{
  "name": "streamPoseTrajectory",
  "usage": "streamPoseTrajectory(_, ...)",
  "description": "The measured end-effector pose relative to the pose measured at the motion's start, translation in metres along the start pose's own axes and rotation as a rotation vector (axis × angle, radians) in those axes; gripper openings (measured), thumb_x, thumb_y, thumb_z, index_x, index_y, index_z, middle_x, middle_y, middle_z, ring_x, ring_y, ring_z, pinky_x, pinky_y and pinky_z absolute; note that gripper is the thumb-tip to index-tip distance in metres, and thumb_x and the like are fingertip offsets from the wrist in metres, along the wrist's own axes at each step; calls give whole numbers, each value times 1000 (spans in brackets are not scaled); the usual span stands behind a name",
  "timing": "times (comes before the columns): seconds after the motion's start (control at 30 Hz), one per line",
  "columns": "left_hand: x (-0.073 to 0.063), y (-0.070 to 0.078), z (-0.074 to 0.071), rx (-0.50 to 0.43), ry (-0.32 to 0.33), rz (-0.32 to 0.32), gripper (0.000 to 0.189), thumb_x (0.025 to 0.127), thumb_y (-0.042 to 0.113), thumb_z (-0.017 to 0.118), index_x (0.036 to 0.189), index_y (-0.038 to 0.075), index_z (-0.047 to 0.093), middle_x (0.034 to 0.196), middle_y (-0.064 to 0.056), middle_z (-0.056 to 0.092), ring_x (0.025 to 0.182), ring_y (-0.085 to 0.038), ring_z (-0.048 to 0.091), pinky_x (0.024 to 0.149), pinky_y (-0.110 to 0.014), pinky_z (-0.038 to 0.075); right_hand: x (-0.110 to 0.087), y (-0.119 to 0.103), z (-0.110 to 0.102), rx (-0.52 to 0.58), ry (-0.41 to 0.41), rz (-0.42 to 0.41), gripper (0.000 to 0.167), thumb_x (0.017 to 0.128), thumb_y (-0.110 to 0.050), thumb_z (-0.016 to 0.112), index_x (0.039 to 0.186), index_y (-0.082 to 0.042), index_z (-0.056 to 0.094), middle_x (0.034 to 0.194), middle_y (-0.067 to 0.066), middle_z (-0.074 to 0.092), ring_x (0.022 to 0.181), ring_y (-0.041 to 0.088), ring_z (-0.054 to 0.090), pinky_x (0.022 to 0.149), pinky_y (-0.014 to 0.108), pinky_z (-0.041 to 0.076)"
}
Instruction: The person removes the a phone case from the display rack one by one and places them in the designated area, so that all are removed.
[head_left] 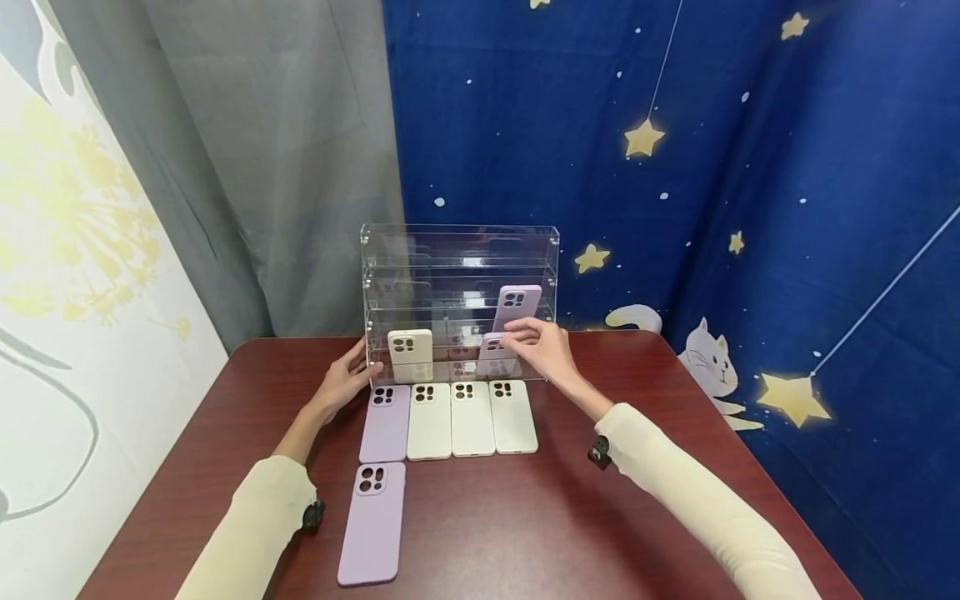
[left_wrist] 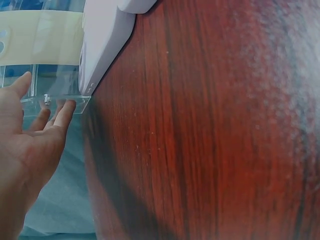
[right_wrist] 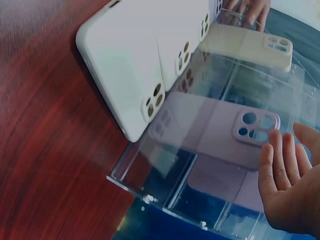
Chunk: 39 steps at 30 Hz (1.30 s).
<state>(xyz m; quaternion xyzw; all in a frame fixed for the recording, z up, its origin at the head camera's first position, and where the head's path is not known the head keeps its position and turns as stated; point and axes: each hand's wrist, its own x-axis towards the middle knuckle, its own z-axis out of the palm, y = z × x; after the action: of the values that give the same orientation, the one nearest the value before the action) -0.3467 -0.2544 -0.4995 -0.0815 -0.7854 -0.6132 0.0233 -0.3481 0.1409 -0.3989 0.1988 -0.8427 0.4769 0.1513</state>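
Observation:
A clear acrylic display rack [head_left: 461, 247] with stepped tiers stands at the back of the table. My left hand [head_left: 347, 382] rests at the rack's left end, thumb towards the front and fingers extended along the side. In the right wrist view my right hand [right_wrist: 292, 185] has its fingertips at the camera end of a lavender phone case [right_wrist: 222, 125] on the lowest tier; fingers are fairly straight, with the thumb apart. Behind it a second lavender case [head_left: 522, 302] stands one tier higher. A cream case [head_left: 410, 346] leans at the left of the lowest tier.
Before the rack lie a lavender case [head_left: 386, 425] and three whitish cases [head_left: 472, 421] in a row. Another lavender case [head_left: 372, 525] lies nearer on the brown table [head_left: 510, 525]. A blue starry curtain [head_left: 517, 125] hangs behind.

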Motion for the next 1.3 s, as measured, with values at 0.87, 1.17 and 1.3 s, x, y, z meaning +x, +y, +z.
streamPoseTrajectory(0.87,-4,3,-2,-16,-5,-23,81,104,17,67,168,18,17,170,-18,22,154,-38,28,118,-51,36,27,26,-31,-97,165,25,25,86,-17,87,109,-10,80,93,6,80,86,23,79,84,26,55)
streamPoseTrajectory(1.17,1,0,-4,-32,-14,-38,82,103,13,67,168,18,17,169,-21,21,154,-42,25,120,-56,30,33,32,-32,-75,222,42,32,86,-14,86,115,-4,76,99,11,80,91,26,78,72,11,51)
streamPoseTrajectory(1.3,-1,1,-3,-22,-8,-13,80,103,13,66,168,18,18,169,-20,23,153,-40,28,119,-53,33,37,33,-31,-52,202,62,36,87,-13,85,121,-5,75,104,13,79,95,27,77,72,7,50)
